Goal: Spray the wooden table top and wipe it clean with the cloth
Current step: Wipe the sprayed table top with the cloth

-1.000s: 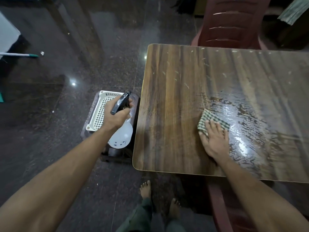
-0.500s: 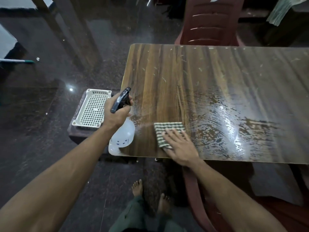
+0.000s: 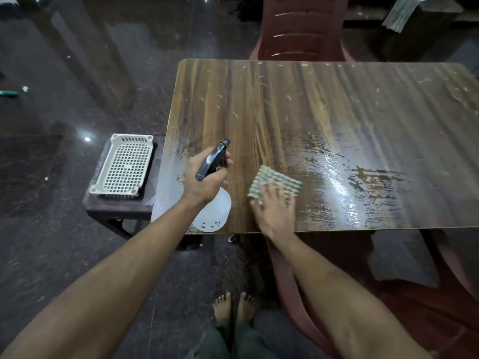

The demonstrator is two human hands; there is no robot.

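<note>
The wooden table top (image 3: pixel 324 112) fills the upper right, wet and shiny along its near half, with pale specks across the far half. My left hand (image 3: pixel 204 177) grips a spray bottle (image 3: pixel 213 212), white-bodied with a black trigger head, held over the table's near left corner. My right hand (image 3: pixel 276 209) lies flat, fingers spread, pressing a green-and-white checked cloth (image 3: pixel 274 181) on the table just right of the bottle.
A white perforated basket (image 3: pixel 123 164) rests on a low dark stool (image 3: pixel 116 207) left of the table. One maroon plastic chair (image 3: pixel 303 27) stands behind the table, another (image 3: pixel 298 294) in front of it by my bare feet (image 3: pixel 233 307). The floor is dark polished stone.
My left hand carried the spray bottle from beside the table to over its near left corner. My right hand swept the cloth leftward along the near edge, then slightly away from it.
</note>
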